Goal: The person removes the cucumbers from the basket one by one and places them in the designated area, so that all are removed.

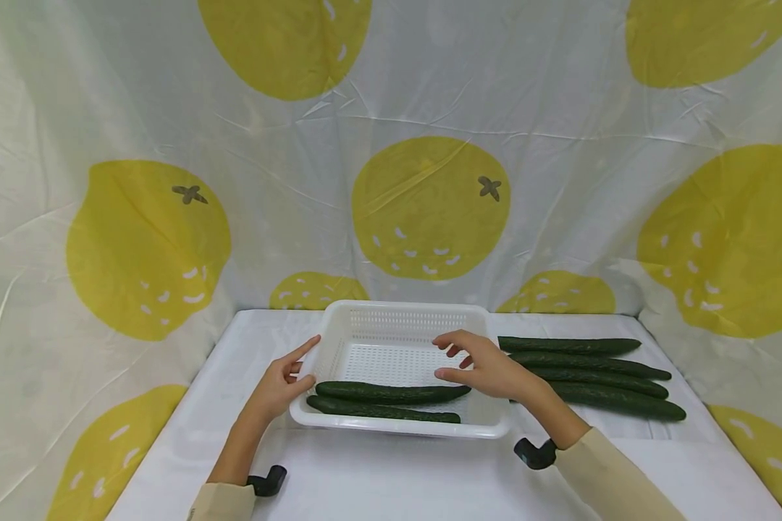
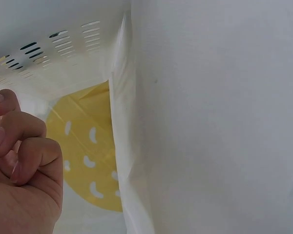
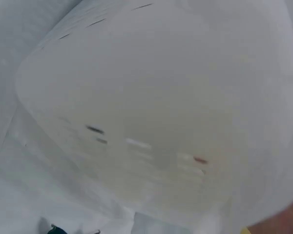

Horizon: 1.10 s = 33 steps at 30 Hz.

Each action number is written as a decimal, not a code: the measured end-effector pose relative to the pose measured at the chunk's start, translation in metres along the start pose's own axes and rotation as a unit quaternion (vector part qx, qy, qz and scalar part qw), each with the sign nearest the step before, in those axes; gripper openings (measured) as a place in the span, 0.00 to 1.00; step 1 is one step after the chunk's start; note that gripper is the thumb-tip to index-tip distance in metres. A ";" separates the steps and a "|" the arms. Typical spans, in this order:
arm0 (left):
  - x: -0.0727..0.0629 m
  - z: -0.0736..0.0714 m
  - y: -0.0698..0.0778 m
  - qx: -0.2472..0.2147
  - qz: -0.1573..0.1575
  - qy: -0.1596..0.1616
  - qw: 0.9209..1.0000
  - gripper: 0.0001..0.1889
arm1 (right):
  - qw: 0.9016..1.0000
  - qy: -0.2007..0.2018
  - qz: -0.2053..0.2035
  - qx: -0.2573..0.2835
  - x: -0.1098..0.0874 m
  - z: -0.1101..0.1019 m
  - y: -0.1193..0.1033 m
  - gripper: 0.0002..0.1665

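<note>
A white plastic basket point(image 1: 400, 428) with slotted walls stands on the cloth-covered table. Two dark green cucumbers lie along its near side: one cucumber point(image 1: 391, 394) behind, another cucumber point(image 1: 381, 409) nearer the front wall. My left hand point(image 1: 279, 383) holds the basket's left rim, thumb and forefinger on it; in the left wrist view the other fingers point(image 2: 31, 124) are curled beside the slotted wall. My right hand point(image 1: 485, 364) hovers over the basket's right part, fingers spread and slightly bent, with nothing in them. The right wrist view is mostly filled by the basket's blurred outer wall point(image 3: 161, 97).
To the right of the basket several more cucumbers point(image 1: 599, 380) lie side by side, their left ends partly hidden by the basket and right arm. A lemon-print curtain point(image 1: 430, 108) hangs behind and around the white table point(image 1: 378, 477).
</note>
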<state>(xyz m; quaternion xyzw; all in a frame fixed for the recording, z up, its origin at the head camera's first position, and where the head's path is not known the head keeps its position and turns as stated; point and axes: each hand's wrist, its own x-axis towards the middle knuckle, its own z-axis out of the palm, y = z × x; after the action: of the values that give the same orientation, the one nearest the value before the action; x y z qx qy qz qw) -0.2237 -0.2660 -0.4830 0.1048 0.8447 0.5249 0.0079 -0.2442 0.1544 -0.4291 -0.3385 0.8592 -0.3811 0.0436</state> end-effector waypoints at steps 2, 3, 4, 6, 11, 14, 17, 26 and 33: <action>0.000 0.000 0.000 -0.002 0.003 -0.001 1.000 0.39 | 1.000 -0.008 -0.006 0.002 0.006 0.004 -0.003 0.34; 0.000 0.000 0.000 -0.002 0.004 -0.001 1.000 0.39 | 1.000 -0.010 -0.011 0.001 0.009 0.007 -0.004 0.34; 0.000 0.000 0.000 -0.003 0.005 0.000 1.000 0.39 | 1.000 -0.011 -0.015 0.000 0.011 0.009 -0.005 0.33; 0.000 0.000 -0.001 -0.005 0.004 -0.001 1.000 0.39 | 1.000 -0.011 -0.027 -0.008 0.016 0.014 -0.008 0.32; 0.000 0.001 -0.001 -0.001 -0.002 -0.001 1.000 0.39 | 0.999 -0.005 -0.035 -0.029 0.026 0.027 -0.010 0.27; 0.000 0.001 -0.001 0.003 0.000 0.001 1.000 0.38 | 0.999 -0.011 -0.025 -0.027 0.032 0.032 -0.009 0.27; 0.000 0.001 -0.001 0.001 0.001 0.002 1.000 0.39 | 0.999 -0.029 -0.017 -0.020 0.039 0.037 -0.008 0.28; -0.002 0.002 -0.002 0.000 0.002 0.000 1.000 0.38 | 0.995 -0.095 0.001 0.005 0.045 0.054 0.002 0.29; -0.002 0.000 -0.001 0.001 0.007 0.008 1.000 0.38 | 0.986 -0.159 0.028 -0.030 0.045 0.061 -0.001 0.34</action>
<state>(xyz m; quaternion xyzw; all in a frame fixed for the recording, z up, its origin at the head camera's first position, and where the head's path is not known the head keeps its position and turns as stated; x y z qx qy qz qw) -0.2219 -0.2666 -0.4843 0.1066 0.8442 0.5253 -0.0026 -0.2580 0.0886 -0.4630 -0.3719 0.8614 -0.2953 0.1801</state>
